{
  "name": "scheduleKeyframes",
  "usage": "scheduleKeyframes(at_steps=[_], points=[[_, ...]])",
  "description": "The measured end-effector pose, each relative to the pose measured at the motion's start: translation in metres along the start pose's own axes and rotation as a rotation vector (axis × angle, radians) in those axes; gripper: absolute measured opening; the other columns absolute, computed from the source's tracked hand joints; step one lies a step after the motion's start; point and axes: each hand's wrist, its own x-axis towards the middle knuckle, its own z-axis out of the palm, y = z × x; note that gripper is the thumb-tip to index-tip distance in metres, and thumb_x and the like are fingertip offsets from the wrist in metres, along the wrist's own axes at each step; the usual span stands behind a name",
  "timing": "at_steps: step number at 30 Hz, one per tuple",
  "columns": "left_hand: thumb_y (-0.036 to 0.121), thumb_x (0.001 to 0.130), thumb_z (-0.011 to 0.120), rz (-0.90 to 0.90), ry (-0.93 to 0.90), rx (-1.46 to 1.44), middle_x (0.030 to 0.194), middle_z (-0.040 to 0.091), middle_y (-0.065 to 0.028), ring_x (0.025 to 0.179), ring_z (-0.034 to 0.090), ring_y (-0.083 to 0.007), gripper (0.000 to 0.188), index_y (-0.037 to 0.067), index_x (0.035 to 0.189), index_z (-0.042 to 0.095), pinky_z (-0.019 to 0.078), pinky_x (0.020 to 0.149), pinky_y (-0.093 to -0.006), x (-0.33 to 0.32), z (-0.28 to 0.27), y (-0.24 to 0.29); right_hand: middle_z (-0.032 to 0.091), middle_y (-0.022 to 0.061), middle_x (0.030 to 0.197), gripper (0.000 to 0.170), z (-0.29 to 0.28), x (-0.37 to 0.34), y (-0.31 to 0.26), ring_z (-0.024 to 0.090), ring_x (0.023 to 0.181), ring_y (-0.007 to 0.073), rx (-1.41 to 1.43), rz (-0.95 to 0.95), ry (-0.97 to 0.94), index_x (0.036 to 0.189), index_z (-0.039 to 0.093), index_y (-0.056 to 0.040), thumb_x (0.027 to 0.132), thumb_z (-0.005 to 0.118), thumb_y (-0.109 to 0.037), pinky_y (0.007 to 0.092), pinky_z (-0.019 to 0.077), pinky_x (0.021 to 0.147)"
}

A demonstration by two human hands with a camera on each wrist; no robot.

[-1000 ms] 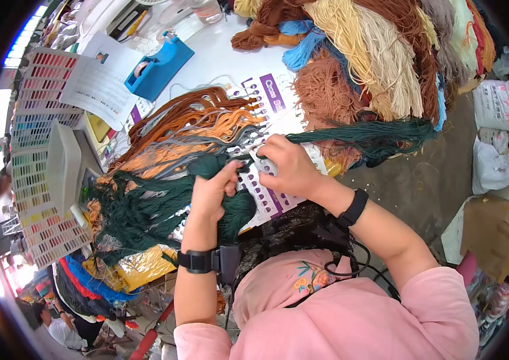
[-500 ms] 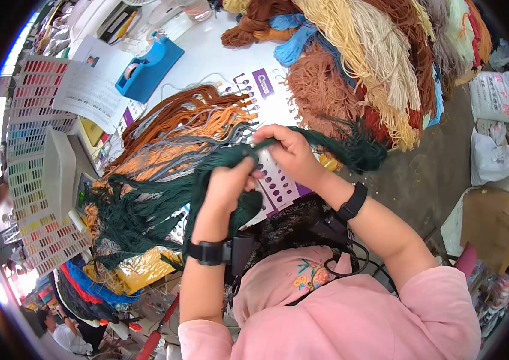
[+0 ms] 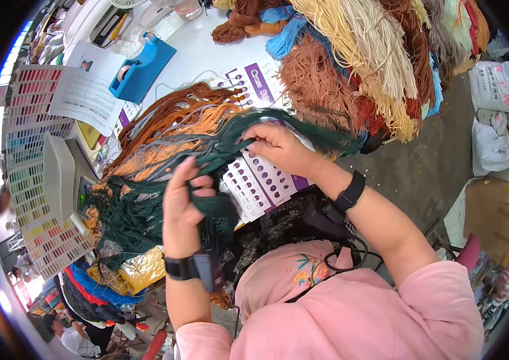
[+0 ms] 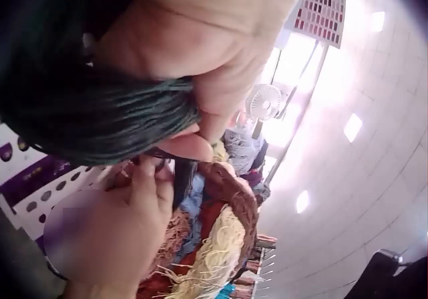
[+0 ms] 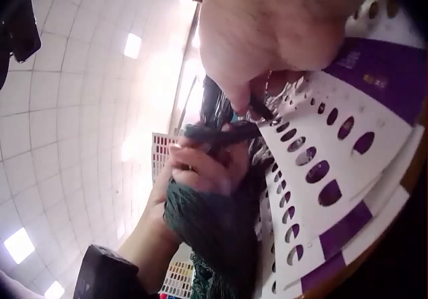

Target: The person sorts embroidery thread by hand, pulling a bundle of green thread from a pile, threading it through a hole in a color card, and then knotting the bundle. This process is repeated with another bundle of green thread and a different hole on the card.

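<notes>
Dark green embroidery thread (image 3: 128, 210) lies in a loose, tangled mass at the left of the table, with a long strand bundle running right. My left hand (image 3: 181, 198) holds this thread, which loops over the palm in the left wrist view as a thick hank (image 4: 93, 118). Between thumb and fingers, my right hand (image 3: 281, 147) pinches a strand of it above the white and purple punched cards (image 3: 260, 180). Seen from the right wrist, the left hand (image 5: 207, 169) has fingers curled around the green thread, close to the cards' holes (image 5: 287, 133).
Brown and orange threads (image 3: 188, 123) lie strung along the cards behind the hands. A big pile of thread hanks (image 3: 350, 48) covers the far right. A blue tape dispenser (image 3: 141, 69), a printed sheet (image 3: 86, 96) and a colour chart (image 3: 41, 132) stand at the left.
My left hand has drawn down and left, away from the right hand, with its fingers loosening. The green bundle now arches behind the right hand, its tail pulled in leftward.
</notes>
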Motion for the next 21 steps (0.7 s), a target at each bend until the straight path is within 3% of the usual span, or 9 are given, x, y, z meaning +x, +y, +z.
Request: scheduleKeyframes(at_steps=[3,5,7,10,12,13,15,17,21], points=[[0.017,0.081,0.054,0.138,-0.214,-0.208,0.068,0.051,-0.0029,0.052,0.046,-0.0054,0.016,0.002,0.077,0.048,0.0347,0.042,-0.0172,-0.027,-0.040,0.040,0.049,0.0082,0.072,0.016,0.001,-0.001,0.001,0.048,0.068,0.0191,-0.526,-0.185,0.064,0.082,0.055,-0.0030,0.066,0.053,-0.004,0.0275,0.0390,0.065],[0.016,0.082,0.051,0.280,-0.230,-0.314,0.068,0.050,-0.0027,0.055,0.047,-0.0065,0.014,0.002,0.080,0.050,0.0367,0.046,-0.0184,-0.054,-0.078,0.083,0.048,0.0080,0.068,0.015,0.003,-0.001,0.003,0.046,0.065,0.0203,-0.588,-0.247,0.087,0.078,0.056,-0.0047,0.064,0.052,-0.006,0.0301,0.0378,0.061],[0.014,0.082,0.052,0.504,-0.013,-0.407,0.071,0.051,-0.0040,0.059,0.049,-0.0085,0.014,0.000,0.083,0.051,0.0389,0.049,-0.0192,-0.076,-0.104,0.111,0.049,0.0081,0.069,0.014,0.008,-0.002,0.001,0.046,0.065,0.0212,-0.686,-0.262,0.094,0.077,0.057,-0.0058,0.064,0.052,-0.007,0.0314,0.0373,0.059],[0.009,0.079,0.052,0.892,0.475,0.056,0.079,0.055,-0.0065,0.063,0.050,-0.0099,0.016,-0.003,0.090,0.053,0.0406,0.053,-0.0191,-0.074,-0.140,0.133,0.051,0.0078,0.065,0.013,0.006,-0.001,0.002,0.046,0.070,0.0231,-0.719,-0.227,0.065,0.076,0.059,-0.0086,0.065,0.052,-0.011,0.0342,0.0344,0.068],[0.005,0.077,0.052,1.028,0.596,0.704,0.085,0.057,-0.0090,0.066,0.051,-0.0094,0.023,-0.003,0.098,0.055,0.0417,0.055,-0.0192,-0.061,-0.063,0.069,0.053,0.0077,0.066,0.014,0.006,0.000,0.009,0.047,0.075,0.0240,-0.774,-0.268,0.066,0.080,0.061,-0.0108,0.069,0.052,-0.013,0.0352,0.0330,0.072],[0.003,0.076,0.051,1.080,0.446,0.914,0.085,0.057,-0.0085,0.063,0.052,-0.0097,0.026,0.000,0.102,0.055,0.0421,0.055,-0.0199,-0.050,-0.036,0.040,0.054,0.0081,0.067,0.014,0.008,0.001,0.014,0.048,0.074,0.0238,-0.772,-0.352,0.092,0.081,0.061,-0.0104,0.069,0.053,-0.013,0.0351,0.0342,0.071],[0.004,0.079,0.050,0.831,0.187,0.977,0.070,0.058,-0.0063,0.055,0.054,-0.0103,0.023,-0.001,0.101,0.055,0.0418,0.049,-0.0200,-0.026,-0.002,-0.009,0.055,0.0089,0.070,0.015,0.010,0.003,0.017,0.050,0.074,0.0234,-0.768,-0.529,0.142,0.084,0.061,-0.0095,0.071,0.054,-0.012,0.0349,0.0366,0.069],[0.004,0.080,0.050,0.655,0.017,1.104,0.064,0.057,-0.0053,0.051,0.053,-0.0097,0.019,-0.003,0.096,0.055,0.0404,0.045,-0.0196,0.005,0.006,-0.036,0.055,0.0062,0.072,0.015,0.008,0.004,0.010,0.050,0.072,0.0182,-0.543,-0.346,0.099,0.084,0.059,-0.0061,0.071,0.052,-0.005,0.0303,0.0380,0.066],[0.010,0.078,0.055,0.452,0.104,1.061,0.059,0.054,-0.0022,0.042,0.045,-0.0062,0.015,-0.002,0.087,0.056,0.0351,0.039,-0.0193,0.028,0.004,-0.038,0.054,0.0042,0.072,0.015,0.010,0.000,0.007,0.049,0.065,0.0128,-0.299,-0.129,0.178,0.087,0.056,-0.0019,0.072,0.052,-0.001,0.0244,0.0395,0.058]])
